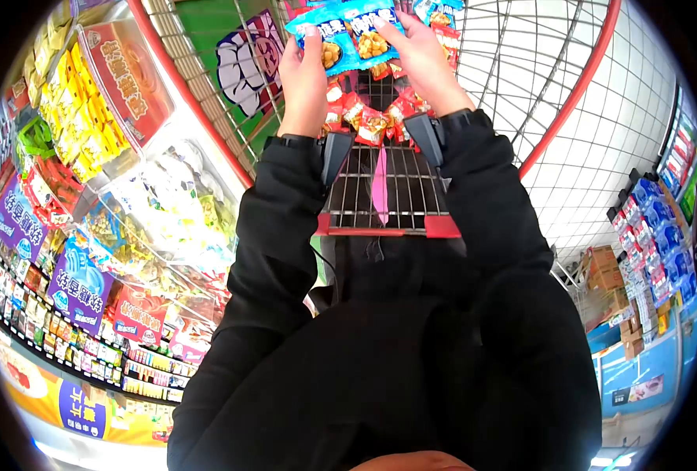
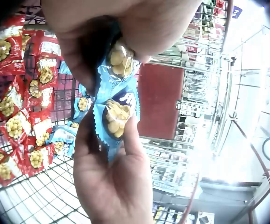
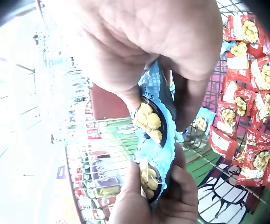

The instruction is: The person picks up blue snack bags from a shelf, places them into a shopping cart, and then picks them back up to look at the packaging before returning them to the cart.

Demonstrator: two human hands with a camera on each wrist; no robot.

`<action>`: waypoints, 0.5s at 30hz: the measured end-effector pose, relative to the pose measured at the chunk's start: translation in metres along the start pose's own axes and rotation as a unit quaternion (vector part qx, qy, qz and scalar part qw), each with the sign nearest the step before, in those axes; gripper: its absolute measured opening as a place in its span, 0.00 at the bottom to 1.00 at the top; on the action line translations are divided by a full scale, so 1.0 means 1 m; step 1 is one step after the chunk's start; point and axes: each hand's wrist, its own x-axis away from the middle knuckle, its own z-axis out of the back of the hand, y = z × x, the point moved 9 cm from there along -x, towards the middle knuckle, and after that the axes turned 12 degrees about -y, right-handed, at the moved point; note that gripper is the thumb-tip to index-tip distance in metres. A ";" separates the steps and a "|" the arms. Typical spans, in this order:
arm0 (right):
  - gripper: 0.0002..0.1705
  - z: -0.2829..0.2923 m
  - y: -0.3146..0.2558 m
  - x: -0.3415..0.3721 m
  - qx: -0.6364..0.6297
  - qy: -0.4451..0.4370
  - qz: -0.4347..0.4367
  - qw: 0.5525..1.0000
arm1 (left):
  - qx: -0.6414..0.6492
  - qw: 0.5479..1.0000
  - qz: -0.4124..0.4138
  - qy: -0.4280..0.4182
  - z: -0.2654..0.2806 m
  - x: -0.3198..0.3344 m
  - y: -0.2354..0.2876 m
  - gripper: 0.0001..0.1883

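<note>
Two blue snack packets (image 1: 356, 35), joined side by side as a strip and printed with pale nuts, are held up over a shopping cart (image 1: 387, 208). My left hand (image 1: 303, 82) pinches the left end, thumb on the printed front. The right hand (image 1: 429, 67) grips the other end the same way, its thumb across the top corner. The left wrist view shows the right-hand fingers and thumb on the lower packet (image 2: 117, 119). Below them, several red snack packets (image 1: 372, 125) and a few blue ones (image 2: 83, 103) lie in the cart.
Wire cart walls with red rims (image 1: 572, 86) rise on both sides. To the left stand shelves and bins with yellow packets (image 1: 81, 118) and clear-wrapped snacks (image 1: 179, 204). At the right are stacked cardboard boxes (image 1: 603, 271) and a rack of blue-packed goods (image 1: 666, 235).
</note>
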 end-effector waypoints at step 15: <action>0.18 -0.067 -0.059 0.092 0.069 0.028 -0.053 0.996 | -0.027 0.996 0.054 -0.059 0.009 0.084 0.023 0.23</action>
